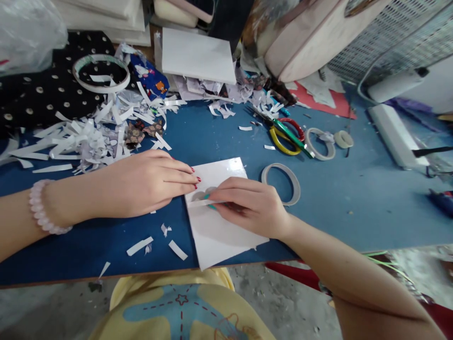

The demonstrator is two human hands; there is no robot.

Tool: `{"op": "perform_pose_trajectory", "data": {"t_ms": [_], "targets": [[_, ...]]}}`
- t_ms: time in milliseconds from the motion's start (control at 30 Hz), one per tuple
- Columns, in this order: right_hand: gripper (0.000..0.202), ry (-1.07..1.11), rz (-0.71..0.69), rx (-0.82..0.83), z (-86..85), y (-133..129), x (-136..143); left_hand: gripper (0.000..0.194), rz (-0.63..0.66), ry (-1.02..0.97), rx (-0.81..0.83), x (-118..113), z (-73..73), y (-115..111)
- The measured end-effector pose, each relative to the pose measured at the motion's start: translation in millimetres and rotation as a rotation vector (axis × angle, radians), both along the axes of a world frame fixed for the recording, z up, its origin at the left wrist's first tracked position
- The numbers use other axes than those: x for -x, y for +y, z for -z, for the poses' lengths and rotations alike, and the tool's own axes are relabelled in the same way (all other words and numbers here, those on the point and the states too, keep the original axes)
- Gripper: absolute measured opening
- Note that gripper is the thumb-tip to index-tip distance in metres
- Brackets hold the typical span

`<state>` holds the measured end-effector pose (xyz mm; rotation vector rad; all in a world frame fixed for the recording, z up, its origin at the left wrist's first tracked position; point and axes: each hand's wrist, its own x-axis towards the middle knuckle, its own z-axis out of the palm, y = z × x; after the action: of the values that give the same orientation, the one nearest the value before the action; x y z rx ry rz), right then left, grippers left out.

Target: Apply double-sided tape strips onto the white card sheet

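A white rectangular sheet or board [221,241] with a glossy upper part lies at the table's front edge. My left hand [141,184] rests flat, its fingers stretched out and the tips on the sheet's left edge. With thumb and fingers closed, my right hand [253,205] pinches a narrow white strip [198,203] that stands up from the middle of the sheet. The strip's right end is hidden in the fingers. Just beyond my right hand lies a white tape roll [296,182].
Scissors [292,137], another tape roll [325,144] and a small roll [343,139] lie to the right on the blue table [354,203]. Paper strips [88,137] are heaped at left, beside a large tape ring [102,88]. A stack of white sheets [198,54] stands behind.
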<state>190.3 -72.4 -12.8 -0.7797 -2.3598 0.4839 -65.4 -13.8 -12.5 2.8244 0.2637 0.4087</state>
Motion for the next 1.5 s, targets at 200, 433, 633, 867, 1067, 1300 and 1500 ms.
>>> {"op": "perform_pose_trajectory", "data": {"t_ms": [200,433,633,867,1067,1300,1500], "targets": [[0.012,-0.004,-0.02,-0.003,1.2,1,-1,0.036,-0.009,-0.014,0.015,-1,0.3,0],[0.012,-0.014,-0.026,0.002,-1.1,3,0,0.036,-0.004,-0.005,-0.012,-1,0.2,-1],[0.013,-0.011,-0.021,0.018,-0.6,3,1,0.037,0.002,0.008,-0.027,-1,2.1,-1],[0.015,-0.025,-0.014,0.024,0.0,4,0,0.043,0.105,0.064,-0.03,10,-3.1,7],[0.015,-0.03,-0.013,0.02,0.2,4,0,0.042,0.052,0.126,0.12,10,-6.9,6],[0.017,-0.041,-0.012,0.029,0.2,4,-2,0.044,0.069,0.122,0.161,8,-9.4,5],[0.016,-0.047,-0.012,0.032,0.5,4,-1,0.048,0.139,0.133,-0.002,11,-7.0,5]]}}
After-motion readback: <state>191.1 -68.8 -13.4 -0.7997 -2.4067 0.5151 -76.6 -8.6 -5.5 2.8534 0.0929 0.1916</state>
